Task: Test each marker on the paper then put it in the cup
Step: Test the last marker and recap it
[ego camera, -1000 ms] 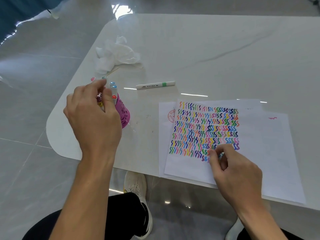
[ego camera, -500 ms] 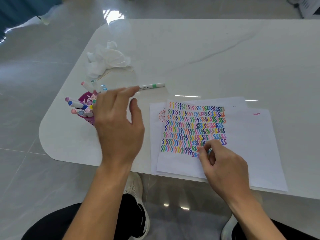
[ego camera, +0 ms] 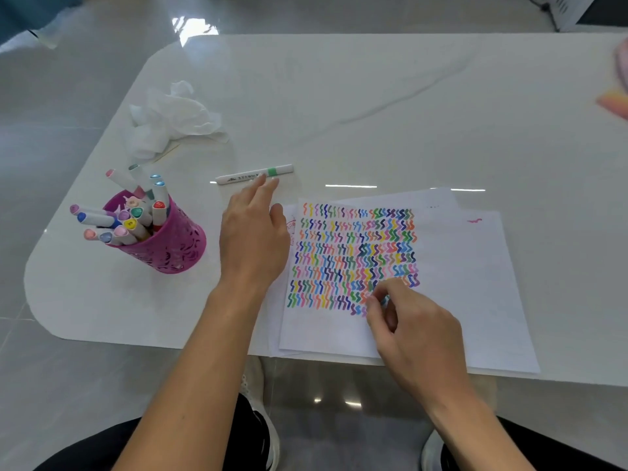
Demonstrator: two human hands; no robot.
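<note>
White table (ego camera: 373,96) holds a paper (ego camera: 458,283) filled with coloured squiggles. Left hand (ego camera: 253,239), fingers straight, reaches a green-banded marker (ego camera: 255,174) lying beyond the paper. Right hand (ego camera: 418,334) rests on the paper, pinching a small blue object (ego camera: 384,301). Pink cup (ego camera: 173,246) of markers (ego camera: 131,224) stands left.

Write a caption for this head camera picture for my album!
Left hand reaching for the green-banded marker, right hand curled on the squiggle-filled paper, pink cup full of markers alongside.
</note>
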